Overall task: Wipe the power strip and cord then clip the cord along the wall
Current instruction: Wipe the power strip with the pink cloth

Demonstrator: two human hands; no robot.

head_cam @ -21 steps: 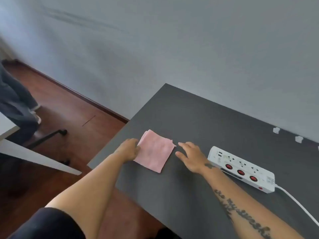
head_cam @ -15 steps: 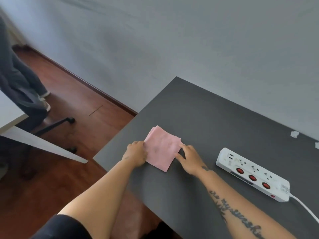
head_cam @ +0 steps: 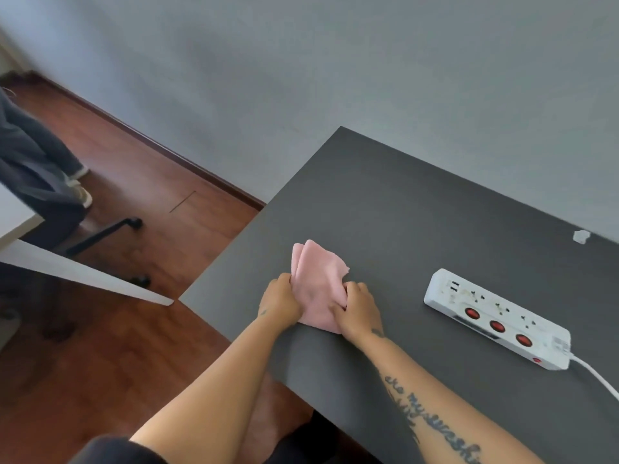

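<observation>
A pink cloth lies bunched on the dark grey table. My left hand grips its left edge and my right hand grips its right edge, both with fingers closed on the fabric. To the right lies a white power strip with three red switches. Its white cord runs off toward the lower right edge of the view. A small white cord clip sits by the wall at the table's far right.
A grey wall backs the table. Left of the table are a wooden floor, a white desk edge and an office chair base with dark clothing over the chair.
My right hand moved left onto the cloth and closed on it. Both hands have drawn together, so the flat cloth is now bunched between them. The view shifted left.
</observation>
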